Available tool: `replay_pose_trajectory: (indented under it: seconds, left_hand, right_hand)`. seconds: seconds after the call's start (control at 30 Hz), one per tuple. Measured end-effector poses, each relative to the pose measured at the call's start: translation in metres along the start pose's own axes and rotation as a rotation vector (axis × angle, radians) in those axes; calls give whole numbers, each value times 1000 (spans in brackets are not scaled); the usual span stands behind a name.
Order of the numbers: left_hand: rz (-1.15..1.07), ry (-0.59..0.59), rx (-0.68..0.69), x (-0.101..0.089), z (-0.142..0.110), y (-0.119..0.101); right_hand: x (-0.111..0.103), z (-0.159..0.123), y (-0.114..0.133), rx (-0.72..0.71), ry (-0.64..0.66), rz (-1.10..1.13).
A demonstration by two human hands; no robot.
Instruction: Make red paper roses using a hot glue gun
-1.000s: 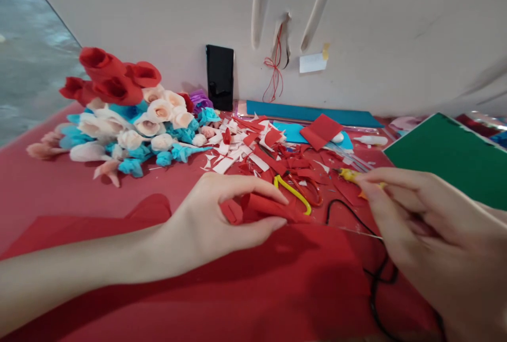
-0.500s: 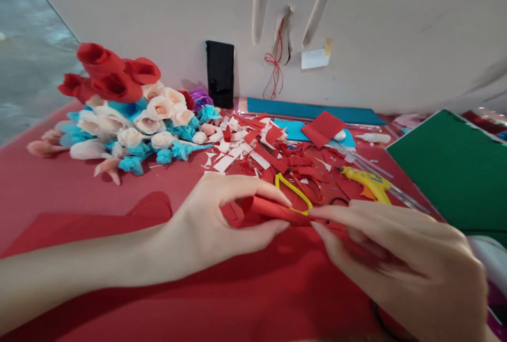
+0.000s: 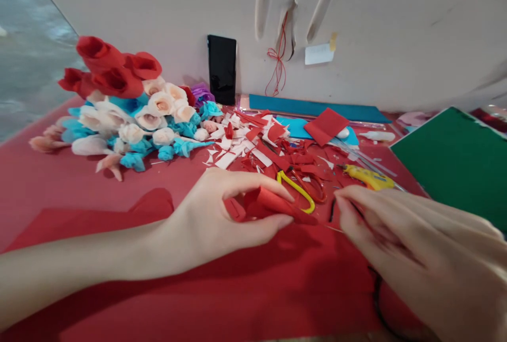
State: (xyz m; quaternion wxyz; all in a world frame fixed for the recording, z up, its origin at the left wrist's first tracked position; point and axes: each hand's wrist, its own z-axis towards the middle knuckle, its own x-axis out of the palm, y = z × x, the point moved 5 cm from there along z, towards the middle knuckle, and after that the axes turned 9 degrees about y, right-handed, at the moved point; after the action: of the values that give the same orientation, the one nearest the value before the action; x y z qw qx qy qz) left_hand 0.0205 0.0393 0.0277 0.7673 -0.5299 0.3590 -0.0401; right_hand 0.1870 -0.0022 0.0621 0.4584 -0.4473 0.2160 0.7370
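Observation:
My left hand [image 3: 237,210] is closed around a rolled piece of red crepe paper [image 3: 265,202], its tip pinched between thumb and forefinger. The roll flares open toward my palm and narrows to the right. To the right, my right hand [image 3: 412,247] is apart from the roll, thumb and forefinger pressed together. Whatever lies in that pinch is hidden or too small to name; a thin pale strand shows just left of it. Behind those fingers lies a yellow glue gun [image 3: 368,177]. Yellow-and-red-handled scissors [image 3: 297,191] lie just beyond the roll.
Paper flowers [image 3: 146,120] are heaped at the left. Red and white paper scraps [image 3: 253,146] cover the middle. A black phone [image 3: 222,70] leans on the wall. A green board [image 3: 455,162] stands right. Red sheets [image 3: 237,289] lie beneath my hands, beside a black cord [image 3: 378,305].
My right hand moved from the glue gun to the roll's tip, then drew back right with its fingers pinched. My left hand kept hold of the roll, whose edge now stands more open.

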Motion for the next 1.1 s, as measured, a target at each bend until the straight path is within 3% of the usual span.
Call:
replay_pose_trajectory:
  seconds: [0.07, 0.13, 0.2, 0.3, 0.43, 0.57, 0.67, 0.8, 0.9, 1.1]
  left_hand:
    - [20, -25, 8, -1, 0, 0]
    - [23, -25, -3, -1, 0, 1]
    - [-2, -12, -28, 0, 1, 3]
    - [-70, 29, -58, 3, 4, 6]
    - [-148, 47, -87, 4, 7, 9]
    - [-379, -48, -72, 3, 8, 16]
    - [-538, 22, -103, 9, 9, 23]
    - [-580, 98, -137, 15, 9, 28]
    - [-592, 148, -74, 16, 10, 23]
    - [-568, 127, -58, 16, 8, 18]
  right_hand:
    - [1, 2, -8, 26, 0, -113]
    - [2, 5, -14, 42, 2, -76]
    - [7, 9, -17, 82, 91, 165]
    - [25, 8, -13, 167, 361, 581]
    - [42, 3, -1, 227, 534, 804]
    - [52, 3, 4, 333, 600, 1013]
    - [56, 2, 7, 459, 634, 1260]
    - [58, -3, 13, 521, 642, 1516]
    - [60, -6, 18, 529, 663, 1563]
    - [61, -4, 23, 529, 665, 1619]
